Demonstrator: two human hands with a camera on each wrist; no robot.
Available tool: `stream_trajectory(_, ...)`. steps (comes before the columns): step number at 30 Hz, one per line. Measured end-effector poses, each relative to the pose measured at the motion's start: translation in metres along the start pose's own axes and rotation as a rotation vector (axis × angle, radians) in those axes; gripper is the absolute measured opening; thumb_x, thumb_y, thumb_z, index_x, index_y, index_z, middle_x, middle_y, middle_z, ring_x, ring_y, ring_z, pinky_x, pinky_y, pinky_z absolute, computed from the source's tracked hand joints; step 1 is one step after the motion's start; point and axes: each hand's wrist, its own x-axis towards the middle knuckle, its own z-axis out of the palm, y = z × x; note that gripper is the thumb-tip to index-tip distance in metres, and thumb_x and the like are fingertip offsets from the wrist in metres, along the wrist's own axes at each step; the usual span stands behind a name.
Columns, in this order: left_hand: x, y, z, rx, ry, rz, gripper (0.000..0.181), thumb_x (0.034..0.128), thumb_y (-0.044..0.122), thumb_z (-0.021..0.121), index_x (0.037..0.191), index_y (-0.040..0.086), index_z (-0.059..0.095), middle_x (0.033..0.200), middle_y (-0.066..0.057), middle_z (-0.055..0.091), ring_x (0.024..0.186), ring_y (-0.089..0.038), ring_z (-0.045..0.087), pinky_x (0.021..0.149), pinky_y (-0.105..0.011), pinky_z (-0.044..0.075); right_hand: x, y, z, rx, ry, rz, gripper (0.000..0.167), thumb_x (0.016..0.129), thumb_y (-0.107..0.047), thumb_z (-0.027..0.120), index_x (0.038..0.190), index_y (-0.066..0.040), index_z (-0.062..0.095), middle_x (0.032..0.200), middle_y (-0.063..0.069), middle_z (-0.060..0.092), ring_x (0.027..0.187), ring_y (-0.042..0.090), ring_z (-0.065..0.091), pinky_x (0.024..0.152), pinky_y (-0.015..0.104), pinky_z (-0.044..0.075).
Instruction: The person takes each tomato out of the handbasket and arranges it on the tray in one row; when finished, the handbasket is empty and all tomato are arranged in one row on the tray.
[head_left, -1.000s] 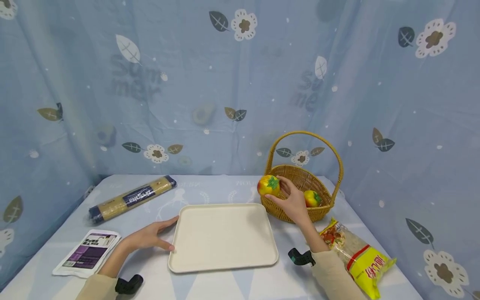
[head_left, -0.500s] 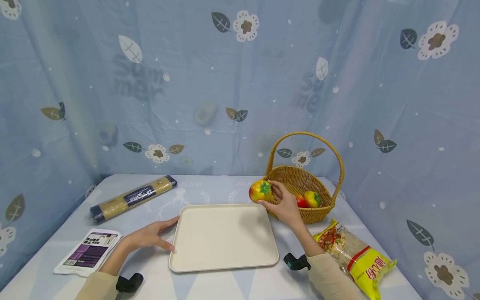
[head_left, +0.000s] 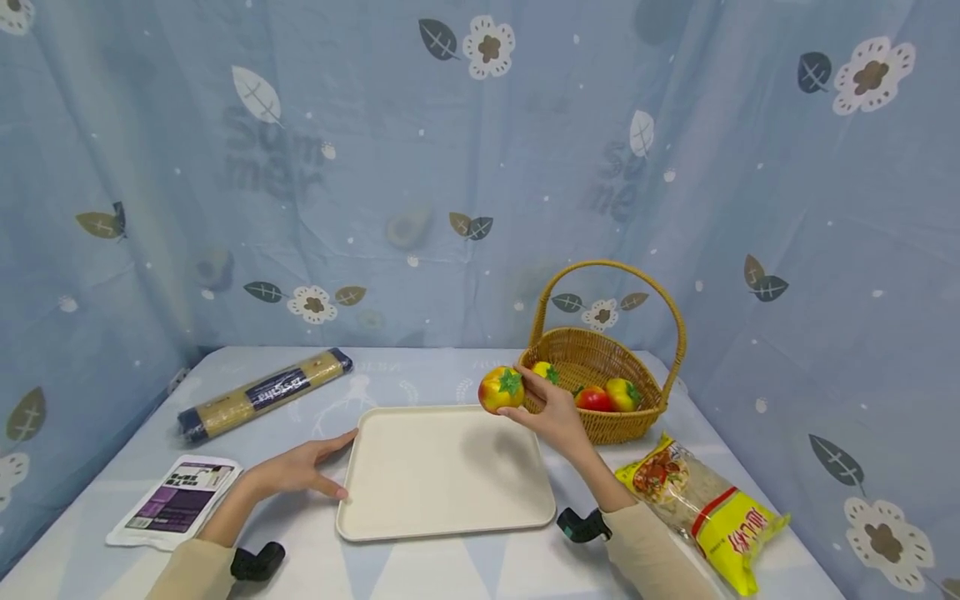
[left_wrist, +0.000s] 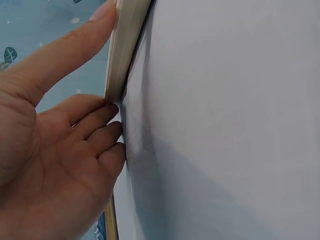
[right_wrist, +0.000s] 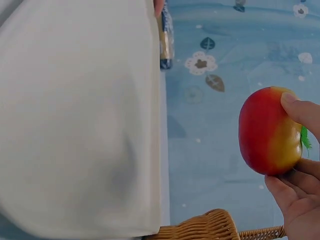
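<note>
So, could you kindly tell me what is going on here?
A person's right hand holds a red-and-yellow fruit in the air by the tray's far edge, not yet set down. The left hand touches the tray's left edge. More fruits lie in the basket.

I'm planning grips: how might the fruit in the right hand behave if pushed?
The fruit would probably roll, given its rounded sides. It may be slippery, as its surface shines. It seems firm: no dent shows where the right hand holds it.
</note>
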Motion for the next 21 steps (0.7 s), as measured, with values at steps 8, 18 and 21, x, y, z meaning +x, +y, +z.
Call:
stream_trajectory(8,0.0,0.002,-0.003,-0.007,-0.006,-0.003,0.101,0.0768,0.02,0.082,0.149,-0.008,0.018,0.151,-0.035,0.015,0.137,-0.054,0.013,0.109,-0.065,0.017,-0.004,-0.036,0.006,-0.037,-0.02,-0.024,0.061,0.077,-0.005,0.08,0.131,0.006,0.054,0.13,0.025,0.057,0.119,0.037,0.056,0.094,0.045,0.048)
stream_trajectory(18,0.0,0.002,-0.002,0.006,-0.005,0.002,0.1,0.077,0.019,0.082,0.149,-0.008,0.018,0.151,-0.035,0.016,0.136,-0.055,0.015,0.108,-0.065,0.019,-0.007,-0.04,0.017,-0.009,-0.097,-0.007,0.059,0.076,-0.006,0.081,0.129,0.005,0.056,0.129,0.023,0.057,0.12,0.037,0.055,0.097,0.05,0.045)
stream_trajectory(21,0.0,0.001,-0.002,0.0,-0.008,0.01,0.1,0.0771,0.019,0.082,0.149,-0.009,0.018,0.151,-0.035,0.016,0.137,-0.055,0.015,0.108,-0.065,0.019,-0.005,-0.034,0.021,0.003,-0.126,-0.005,0.06,0.077,-0.009,0.081,0.13,0.001,0.056,0.13,0.019,0.058,0.121,0.032,0.055,0.097,0.046,0.046)
